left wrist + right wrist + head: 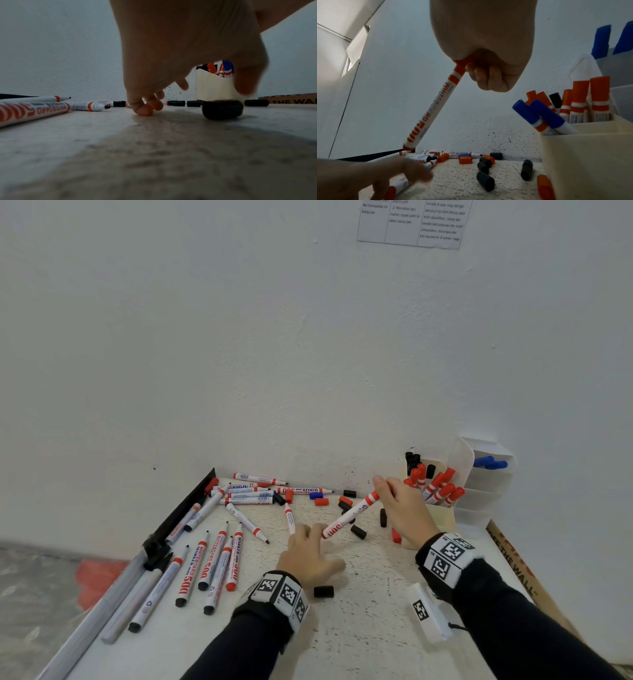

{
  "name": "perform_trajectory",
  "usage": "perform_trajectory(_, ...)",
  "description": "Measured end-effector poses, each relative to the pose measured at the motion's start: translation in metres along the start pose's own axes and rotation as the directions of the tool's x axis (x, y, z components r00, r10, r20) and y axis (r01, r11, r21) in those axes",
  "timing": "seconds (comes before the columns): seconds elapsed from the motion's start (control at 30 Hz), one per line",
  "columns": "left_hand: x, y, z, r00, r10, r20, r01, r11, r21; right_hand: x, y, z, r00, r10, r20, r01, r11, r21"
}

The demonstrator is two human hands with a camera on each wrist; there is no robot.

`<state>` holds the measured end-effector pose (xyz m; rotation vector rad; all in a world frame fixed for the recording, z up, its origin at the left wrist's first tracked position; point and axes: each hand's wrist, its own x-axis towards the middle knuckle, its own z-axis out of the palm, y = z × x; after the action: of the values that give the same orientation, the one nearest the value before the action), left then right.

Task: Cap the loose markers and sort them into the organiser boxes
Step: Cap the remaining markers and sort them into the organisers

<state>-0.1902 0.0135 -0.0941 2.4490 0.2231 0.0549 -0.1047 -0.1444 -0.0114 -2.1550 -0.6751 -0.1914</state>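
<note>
Right now the right hand has its fingers curled round the capped end of one red whiteboard marker, held tilted above the counter, its lower end pointing toward the left hand. Left hand: fingers bent downward, tips touching the counter beside one uncapped marker; whether they pinch it cannot be told. One loose black cap lies just beside the left wrist.

Left of the hands: five uncapped markers lie roughly parallel, red bands showing, plus about three more along a black strip at the counter's edge. One more uncapped marker lies at a slant behind them. Near the wall: a cluster of about six markers.

Loose caps between the hands and the wall: roughly five black, four red, one blue; some overlap, count uncertain.

Right, against the wall: the cream organiser box holds about seven red-capped markers upright; the right wrist view shows two blue-capped ones in its front compartment. Black caps show behind. A white box just beside it holds two blue-capped markers.
</note>
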Motion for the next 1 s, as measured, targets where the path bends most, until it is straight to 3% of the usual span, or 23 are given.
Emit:
perform_trajectory(0.07, -0.004, 0.001, 0.0, 0.984, -0.046, 0.17, 0.013, 0.981, 0.196, -0.002, 0.003, -0.007, 1.0, -0.003, -0.019, 0.002, 1.0, -0.02)
perform_trajectory(0.17, -0.007, 0.002, -0.003, 0.967, -0.061, 0.249, -0.017, 0.953, 0.301, -0.006, 0.008, -0.015, 0.999, 0.015, -0.037, -0.015, 1.0, -0.004)
perform_trajectory(0.33, -0.003, 0.001, -0.003, 0.966, -0.071, 0.248, 0.058, 0.997, 0.059, -0.013, 0.016, -0.02, 0.997, 0.047, -0.052, -0.047, 0.999, 0.005)
perform_trajectory(0.43, 0.0, 0.001, -0.004, 0.984, -0.059, 0.165, 0.059, 0.998, 0.009, -0.016, 0.017, -0.023, 0.997, 0.057, -0.045, -0.058, 0.998, -0.016)
perform_trajectory(0.5, 0.002, 0.003, -0.004, 0.998, -0.058, 0.034, 0.059, 0.998, -0.032, -0.018, 0.02, -0.025, 0.996, 0.065, -0.056, -0.066, 0.998, -0.012)
perform_trajectory(0.6, 0.005, 0.004, -0.003, 0.978, -0.107, -0.179, 0.078, 0.984, -0.159, -0.019, 0.025, -0.027, 0.994, 0.087, -0.066, -0.089, 0.996, -0.018)
perform_trajectory(0.67, 0.006, 0.002, -0.005, 0.963, -0.11, -0.247, 0.068, 0.982, -0.175, -0.019, 0.027, -0.029, 0.993, 0.093, -0.077, -0.094, 0.996, -0.009)
perform_trajectory(0.77, 0.006, -0.003, -0.003, 0.969, -0.082, -0.235, 0.093, 0.995, 0.034, -0.015, 0.024, -0.036, 0.986, 0.061, -0.157, -0.054, 0.997, 0.046)
perform_trajectory(0.87, 0.002, -0.005, 0.003, 0.972, -0.187, -0.142, 0.219, 0.94, 0.263, -0.003, 0.017, -0.051, 0.96, 0.03, -0.278, -0.014, 0.998, 0.061)
perform_trajectory(1.0, 0.003, -0.008, 0.006, 0.954, -0.24, -0.178, 0.285, 0.91, 0.302, 0.017, 0.014, -0.075, 0.91, 0.053, -0.41, -0.032, 0.998, 0.059)
